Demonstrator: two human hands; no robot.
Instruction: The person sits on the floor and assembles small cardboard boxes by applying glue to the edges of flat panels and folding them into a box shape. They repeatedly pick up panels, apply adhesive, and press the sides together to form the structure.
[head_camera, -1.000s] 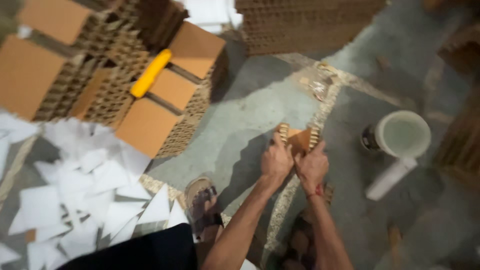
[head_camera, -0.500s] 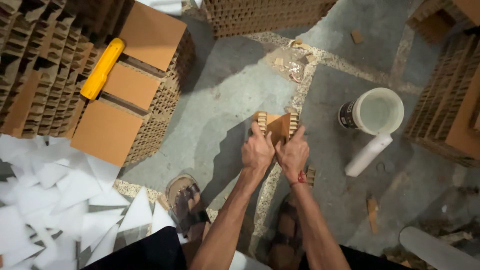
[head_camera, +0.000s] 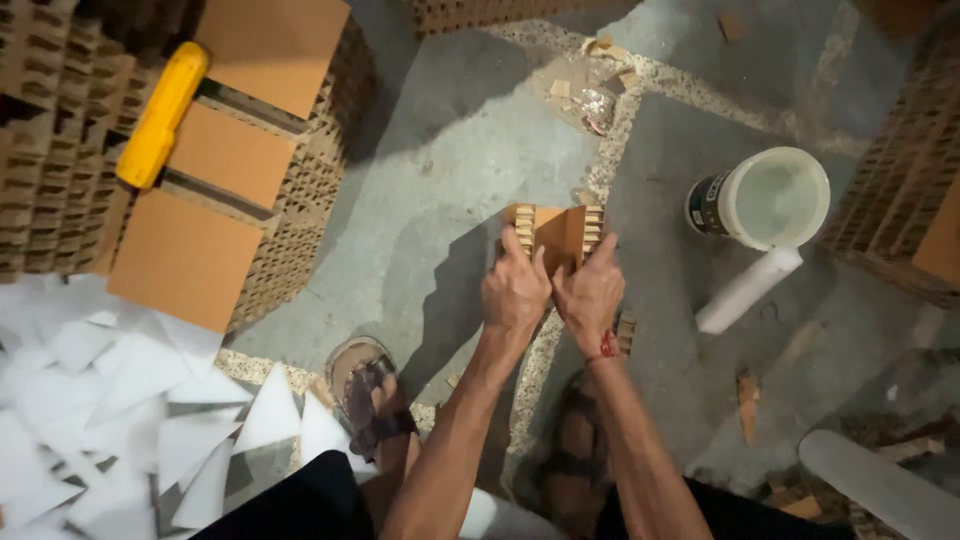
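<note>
View from the head, looking down. The left hand (head_camera: 515, 290) and the right hand (head_camera: 590, 292) are both clenched on a folded cardboard piece (head_camera: 555, 235), held between them above the concrete floor (head_camera: 450, 180), in front of the person's knees. The piece is brown, with corrugated strips along its two outer edges and smooth flaps meeting at a crease in the middle. It looks light and fairly stiff, though the flaps would likely bend or crush under a hard squeeze (the ribbed edges seem the firmer place to take hold, and the fingers lie along them). A red thread circles the right wrist.

Surroundings: the floor is grey and rough, crossed by pebbled seams, with small cardboard scraps (head_camera: 600, 85) lying near one seam. A stack of cardboard blocks (head_camera: 230, 160) stands to the left, with a yellow tool handle (head_camera: 160, 115) lying on it. White paper offcuts (head_camera: 120, 400) are heaped at lower left. To the right stand a white bucket (head_camera: 775, 195) and, just beside it, a white tube (head_camera: 748, 290). A sandalled foot (head_camera: 365, 390) rests on the floor below the hands.
</note>
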